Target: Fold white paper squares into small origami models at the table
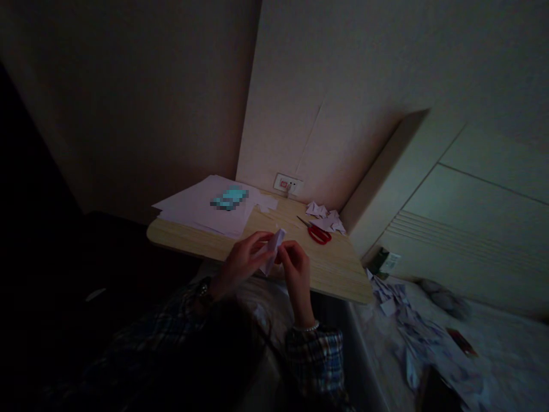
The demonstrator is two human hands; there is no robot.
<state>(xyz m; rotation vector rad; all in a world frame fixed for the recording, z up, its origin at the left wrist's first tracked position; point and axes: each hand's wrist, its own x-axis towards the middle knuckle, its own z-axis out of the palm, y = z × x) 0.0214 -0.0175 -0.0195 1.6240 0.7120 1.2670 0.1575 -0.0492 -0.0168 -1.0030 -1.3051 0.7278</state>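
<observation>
A small folded piece of paper (271,252) is held up between my two hands, over the front edge of the wooden table. My left hand (249,254) grips it from the left, thumb and fingers closed on it. From the right, my right hand (295,260) pinches the paper's edge with thumb and forefinger. Red-handled scissors (318,233) lie on the table to the right, beyond my right hand. Beside them sits a group of folded paper pieces (328,218). A stack of white paper sheets (201,209) covers the table's left side.
A phone-like object, blurred out (230,198), rests on the sheets. Smaller paper pieces (266,202) lie beside them. The table (338,274) meets a wall with a socket (288,184). On the bed at right are many folded papers (403,309) and a dark red object (462,342).
</observation>
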